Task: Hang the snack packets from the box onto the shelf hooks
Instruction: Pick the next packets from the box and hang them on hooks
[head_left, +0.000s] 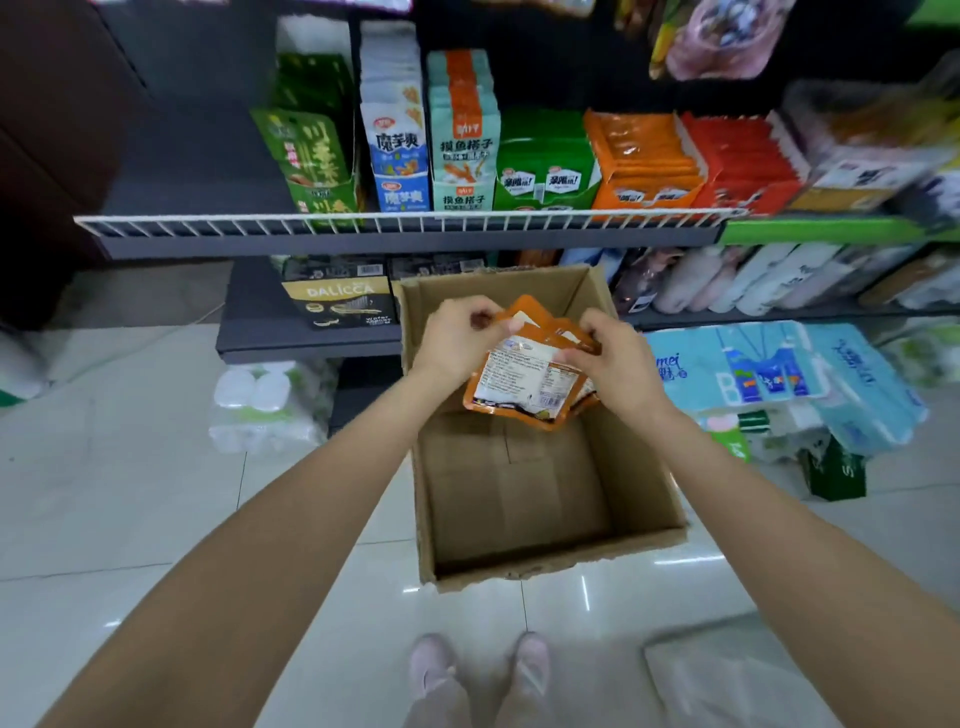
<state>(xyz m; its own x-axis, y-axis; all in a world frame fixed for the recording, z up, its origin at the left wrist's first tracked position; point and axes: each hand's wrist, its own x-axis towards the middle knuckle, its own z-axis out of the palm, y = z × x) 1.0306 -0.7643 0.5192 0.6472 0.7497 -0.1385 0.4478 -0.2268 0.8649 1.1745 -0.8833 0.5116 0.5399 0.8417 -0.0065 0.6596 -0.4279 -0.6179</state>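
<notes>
Hands are both up over the box: left hand (457, 338) pinches the top corner of a small stack of orange foil snack packets (530, 371), right hand (621, 366) grips the other side, label side facing up. Under them sits an open brown cardboard box (545, 499) on glossy pale floor tiles (156, 493). Behind is a grey shop shelf with a white wire rail (395, 221), crammed with green, blue and orange snack bags, tissue packs stacked off to the right.

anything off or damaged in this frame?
Minor only. The cardboard box has ragged, torn top edges and looks empty. Tissue packs sit piled on the floor instead of a shelf. Both the left hand and right hand hold the orange snack packets, slightly fanned. Nothing spilled.
</notes>
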